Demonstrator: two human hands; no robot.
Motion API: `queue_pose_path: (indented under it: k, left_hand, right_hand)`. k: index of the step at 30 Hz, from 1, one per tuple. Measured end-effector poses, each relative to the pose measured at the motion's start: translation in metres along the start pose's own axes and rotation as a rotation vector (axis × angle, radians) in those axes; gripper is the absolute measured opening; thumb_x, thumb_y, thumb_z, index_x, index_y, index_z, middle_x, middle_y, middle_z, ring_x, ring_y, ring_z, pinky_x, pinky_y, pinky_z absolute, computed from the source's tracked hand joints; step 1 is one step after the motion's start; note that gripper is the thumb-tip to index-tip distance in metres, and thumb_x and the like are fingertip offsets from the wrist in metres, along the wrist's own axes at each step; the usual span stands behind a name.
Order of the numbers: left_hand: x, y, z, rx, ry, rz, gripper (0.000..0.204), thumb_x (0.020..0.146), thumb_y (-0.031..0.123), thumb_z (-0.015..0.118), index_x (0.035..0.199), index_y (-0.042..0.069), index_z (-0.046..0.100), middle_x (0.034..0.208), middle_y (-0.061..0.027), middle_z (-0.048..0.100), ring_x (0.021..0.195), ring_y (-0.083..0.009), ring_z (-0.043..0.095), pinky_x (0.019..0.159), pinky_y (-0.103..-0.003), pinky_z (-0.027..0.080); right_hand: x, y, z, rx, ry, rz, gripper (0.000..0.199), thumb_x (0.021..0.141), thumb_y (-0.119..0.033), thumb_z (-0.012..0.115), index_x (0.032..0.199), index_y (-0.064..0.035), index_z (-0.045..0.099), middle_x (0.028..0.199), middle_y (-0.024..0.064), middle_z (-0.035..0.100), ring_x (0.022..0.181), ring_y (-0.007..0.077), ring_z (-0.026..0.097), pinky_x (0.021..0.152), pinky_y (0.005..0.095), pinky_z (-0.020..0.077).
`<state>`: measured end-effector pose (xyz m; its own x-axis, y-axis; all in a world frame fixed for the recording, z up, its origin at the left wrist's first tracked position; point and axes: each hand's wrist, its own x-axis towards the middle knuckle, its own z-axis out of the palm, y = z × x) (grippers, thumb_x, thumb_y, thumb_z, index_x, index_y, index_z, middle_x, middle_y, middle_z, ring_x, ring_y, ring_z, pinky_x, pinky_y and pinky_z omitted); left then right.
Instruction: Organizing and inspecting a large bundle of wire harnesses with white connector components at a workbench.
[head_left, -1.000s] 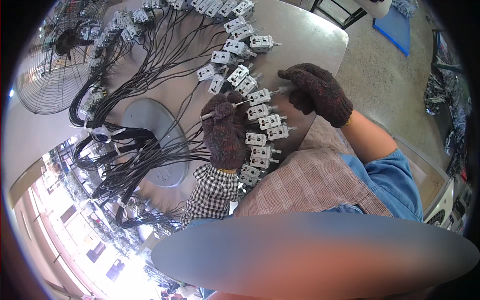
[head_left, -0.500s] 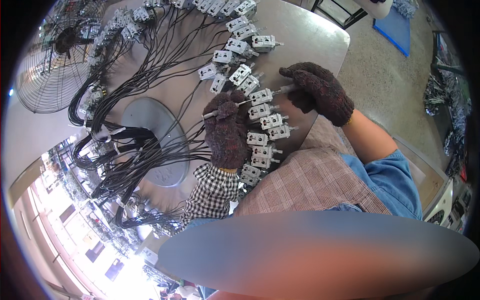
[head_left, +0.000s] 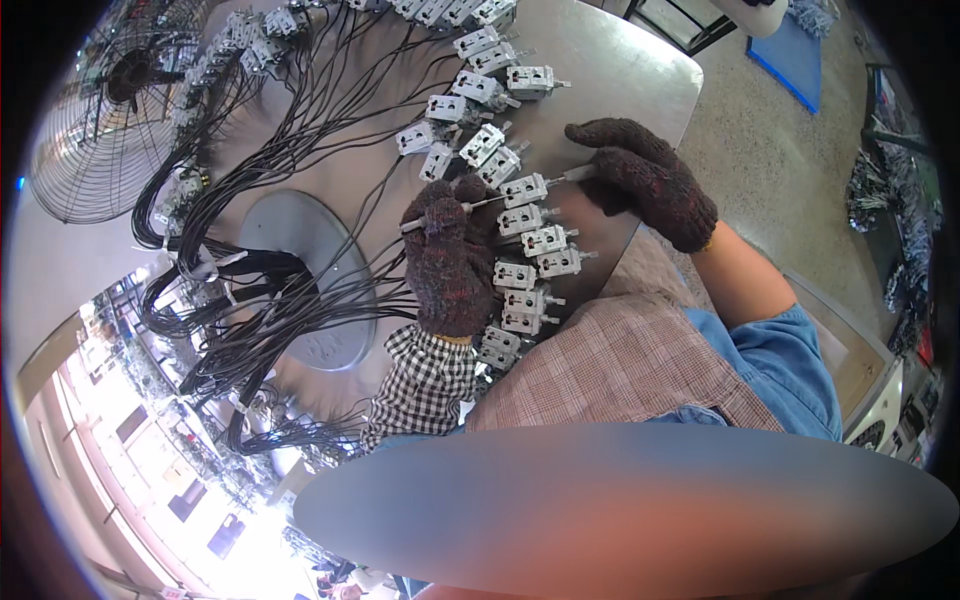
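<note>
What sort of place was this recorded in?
Probably a workshop or small factory assembly area: many grey blocks and bundled black cables spread over a large table, with a caged fan beside it.

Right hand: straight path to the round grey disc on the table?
Probably not: the left hand and a row of grey blocks sit between the right hand and the disc, and black cables partly cover it.

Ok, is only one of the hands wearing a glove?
No, the left hand and the right hand both wear dark knitted gloves.
</note>
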<state>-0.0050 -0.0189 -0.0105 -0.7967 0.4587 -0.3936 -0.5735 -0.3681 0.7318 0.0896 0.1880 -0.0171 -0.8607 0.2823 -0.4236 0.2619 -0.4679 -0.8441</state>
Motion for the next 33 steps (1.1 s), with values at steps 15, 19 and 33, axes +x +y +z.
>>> queue_pose_path:
  k: [15,19,33]
  left_hand:
    - [-0.015,0.013,-0.008,-0.014,-0.017,-0.160,0.026,0.094,0.018,0.052,0.115,0.002,0.047,0.113,-0.0140,0.055,0.109,-0.0262,0.054,0.095,-0.039,0.047]
    - [-0.015,0.008,-0.011,0.001,-0.108,-0.076,0.026,0.094,0.022,0.052,0.109,0.001,0.050,0.111,-0.0137,0.055,0.107,-0.0256,0.055,0.094,-0.038,0.047]
    - [-0.016,0.004,0.000,-0.035,-0.024,-0.070,0.028,0.095,0.026,0.050,0.106,0.000,0.051,0.105,-0.0143,0.058,0.101,-0.0283,0.059,0.085,-0.041,0.054]
  right_hand:
    - [-0.026,0.021,-0.003,0.116,0.053,0.049,0.031,0.092,-0.027,0.054,0.118,-0.0086,0.057,0.088,0.0042,0.062,0.072,0.0118,0.059,0.063,0.0245,0.0477]
    - [-0.025,0.017,0.003,0.067,0.036,0.115,0.031,0.092,-0.027,0.055,0.118,-0.0085,0.057,0.090,0.0045,0.063,0.076,0.0129,0.061,0.067,0.0254,0.0497]
    - [-0.020,0.032,0.008,0.023,-0.053,-0.154,0.031,0.093,-0.022,0.053,0.120,-0.0067,0.054,0.105,0.0083,0.061,0.088,0.0170,0.062,0.077,0.0293,0.0523]
